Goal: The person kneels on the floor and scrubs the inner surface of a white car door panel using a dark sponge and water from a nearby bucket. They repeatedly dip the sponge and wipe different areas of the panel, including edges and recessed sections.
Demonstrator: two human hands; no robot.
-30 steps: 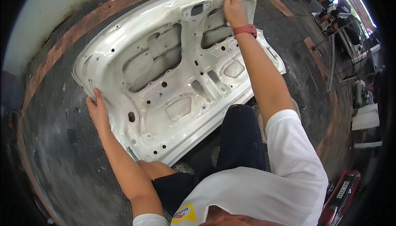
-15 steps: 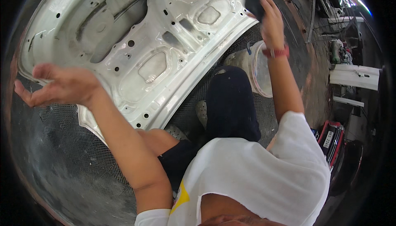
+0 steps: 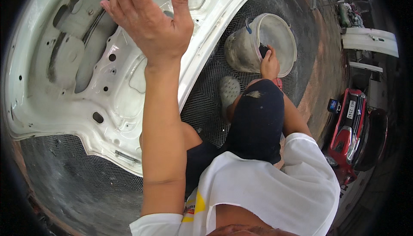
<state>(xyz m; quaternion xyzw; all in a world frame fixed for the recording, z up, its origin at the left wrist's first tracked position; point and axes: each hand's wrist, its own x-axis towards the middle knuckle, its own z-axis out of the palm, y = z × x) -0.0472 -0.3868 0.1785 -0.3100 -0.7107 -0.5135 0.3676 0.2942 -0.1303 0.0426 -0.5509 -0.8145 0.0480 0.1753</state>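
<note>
A large white car body panel (image 3: 64, 111), its ribbed, holed inner face up, lies at the left on the dark mat. My left hand (image 3: 159, 29) is raised over the panel, fingers stretched and thumb apart, with nothing in it. Whether it touches the panel I cannot tell. To the right stands a whitish, stained bucket (image 3: 243, 48) with a blue piece at its rim. My right hand (image 3: 270, 66) is at the bucket's mouth, closed on a small dark flat piece (image 3: 263, 50). Its exact kind is unclear. The bucket's lower inside is hidden.
Patterned dark matting (image 3: 81, 167) covers the floor. My knee (image 3: 260, 111) is between the panel and the bucket's near side, with a grey perforated shoe (image 3: 229, 91) beside it. Farther right are a white panel (image 3: 370, 41) and a red car front (image 3: 346, 145).
My right hand has come down from beyond the panel's far edge to the bucket, still with the dark piece. My left hand has swung right over the panel. The view has shifted.
</note>
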